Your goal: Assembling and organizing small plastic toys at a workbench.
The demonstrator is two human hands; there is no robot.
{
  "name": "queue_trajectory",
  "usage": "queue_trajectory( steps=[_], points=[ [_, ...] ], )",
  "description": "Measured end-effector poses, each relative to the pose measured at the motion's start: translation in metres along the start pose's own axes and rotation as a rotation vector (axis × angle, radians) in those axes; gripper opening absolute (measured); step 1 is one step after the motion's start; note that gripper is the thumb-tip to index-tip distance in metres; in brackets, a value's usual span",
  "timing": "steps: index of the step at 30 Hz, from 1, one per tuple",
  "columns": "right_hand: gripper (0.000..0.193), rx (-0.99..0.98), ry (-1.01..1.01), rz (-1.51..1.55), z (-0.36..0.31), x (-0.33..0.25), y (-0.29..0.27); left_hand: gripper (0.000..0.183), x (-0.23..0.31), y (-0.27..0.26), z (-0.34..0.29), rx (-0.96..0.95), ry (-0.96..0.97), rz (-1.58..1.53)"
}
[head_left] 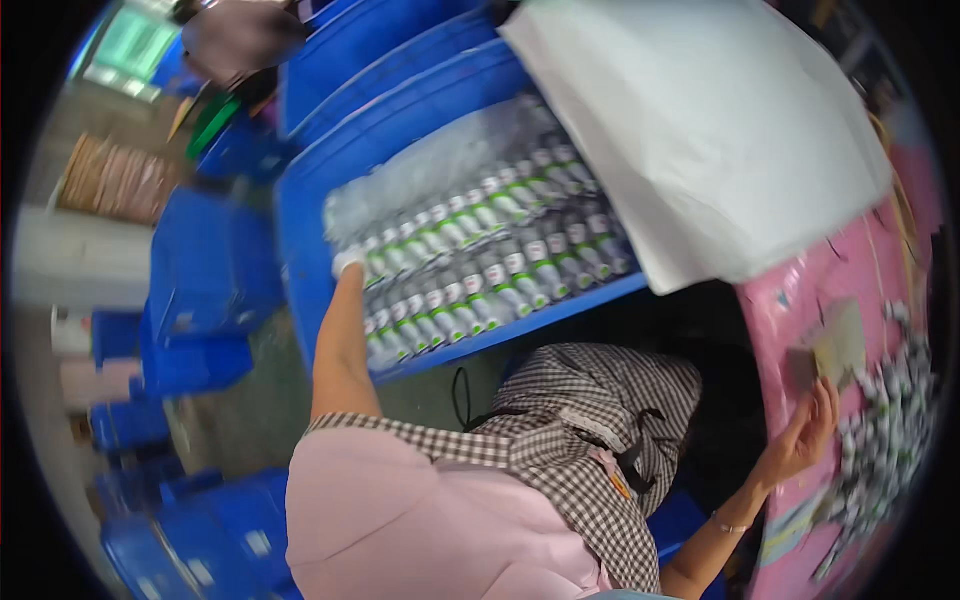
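Nearest the body, the right hand [805, 432] is held with bent fingers at the lower edge of a tan block [842, 338] over the pink surface [775, 305]; whether the block is gripped cannot be told. Small grey parts [885, 440] are heaped beside it. White-and-green packaged pieces [470, 290] are laid in rows inside a blue crate [298, 205], to the right of the left hand [348, 263], clearly the nearer one; their long axes are pointed roughly bodyward. The left hand's grasp cannot be made out. Beyond, more blue crates [375, 55] are seen.
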State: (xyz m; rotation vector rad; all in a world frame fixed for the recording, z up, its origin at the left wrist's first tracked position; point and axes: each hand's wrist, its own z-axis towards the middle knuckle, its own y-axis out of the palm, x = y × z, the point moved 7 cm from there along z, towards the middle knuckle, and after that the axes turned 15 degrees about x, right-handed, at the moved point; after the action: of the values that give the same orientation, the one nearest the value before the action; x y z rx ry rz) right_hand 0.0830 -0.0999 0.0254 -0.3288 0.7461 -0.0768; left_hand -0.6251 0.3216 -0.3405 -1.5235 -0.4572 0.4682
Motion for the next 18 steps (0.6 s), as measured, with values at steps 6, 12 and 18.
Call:
queue_trajectory(
  steps=[6,12,18],
  points=[
    [0.014,0.077,-0.059,-0.101,0.018,0.02,0.007,0.041,0.103,0.016,-0.081,0.106,0.381,-0.316],
    [0.017,0.422,0.058,-0.283,0.069,0.087,-0.102,0.036,0.147,-0.122,-0.104,0.434,0.494,-0.368],
    [0.02,0.042,-0.406,-0.766,0.099,0.107,-0.029,0.035,0.242,-0.237,-0.166,0.73,0.733,-0.81]
  ],
)
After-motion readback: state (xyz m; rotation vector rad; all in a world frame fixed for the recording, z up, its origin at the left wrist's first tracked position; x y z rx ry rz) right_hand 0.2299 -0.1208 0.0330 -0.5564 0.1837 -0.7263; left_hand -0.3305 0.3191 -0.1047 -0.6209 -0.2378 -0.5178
